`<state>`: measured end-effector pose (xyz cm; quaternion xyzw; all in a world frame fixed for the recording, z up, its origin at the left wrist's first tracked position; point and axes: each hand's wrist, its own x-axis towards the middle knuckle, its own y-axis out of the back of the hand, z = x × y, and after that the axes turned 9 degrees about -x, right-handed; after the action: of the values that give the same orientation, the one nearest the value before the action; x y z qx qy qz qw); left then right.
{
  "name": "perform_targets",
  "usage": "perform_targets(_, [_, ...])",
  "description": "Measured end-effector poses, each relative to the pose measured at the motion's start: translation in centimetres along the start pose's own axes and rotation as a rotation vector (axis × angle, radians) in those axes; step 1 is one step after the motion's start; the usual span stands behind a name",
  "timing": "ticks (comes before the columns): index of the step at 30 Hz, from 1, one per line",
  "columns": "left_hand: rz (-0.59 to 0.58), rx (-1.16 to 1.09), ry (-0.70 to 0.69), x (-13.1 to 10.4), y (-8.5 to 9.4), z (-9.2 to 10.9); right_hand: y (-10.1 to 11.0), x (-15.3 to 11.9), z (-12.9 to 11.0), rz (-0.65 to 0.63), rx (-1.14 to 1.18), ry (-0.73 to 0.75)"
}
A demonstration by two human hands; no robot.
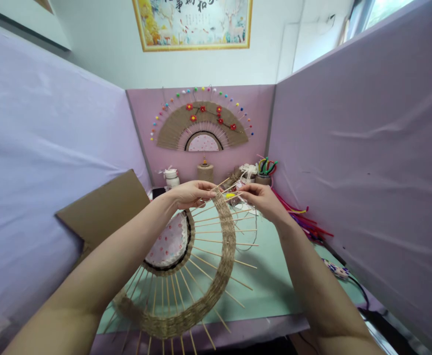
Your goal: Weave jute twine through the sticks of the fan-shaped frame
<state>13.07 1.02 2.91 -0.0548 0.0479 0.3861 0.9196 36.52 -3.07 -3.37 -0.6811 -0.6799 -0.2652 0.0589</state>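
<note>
A half-round fan frame (229,241) of thin wooden sticks, with a band of woven brown twine, is held tilted over the table. My left hand (195,194) is closed on the upper end of the woven band, thumb on top. Just to the right, my right hand (262,198) pinches at the stick tips by the band's end. A thin strand of twine (256,229) hangs in a loop below it; the exact grip is too small to see clearly. The fan's pink patterned centre (169,241) with its black edging is partly hidden behind my left forearm.
A finished fan (204,116) with red flowers hangs on the pink back panel. Below it stand a twine spool (205,172), a white jar (171,177) and a pot of scissors (263,178). Cardboard (105,212) leans left; coloured pipe cleaners (304,222) and a patterned tool (336,269) lie right.
</note>
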Motion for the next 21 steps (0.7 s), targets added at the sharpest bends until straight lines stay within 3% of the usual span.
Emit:
perform_targets(14, [-0.015,0.042,-0.015,-0.6,-0.8,0.3,1.4,-2.9,-3.6,0.211,-0.414,0.385])
perform_targets(21, [-0.017,0.030,-0.036,-1.0,-0.6,0.6,0.0,-4.3,-1.0,0.083,-0.121,0.168])
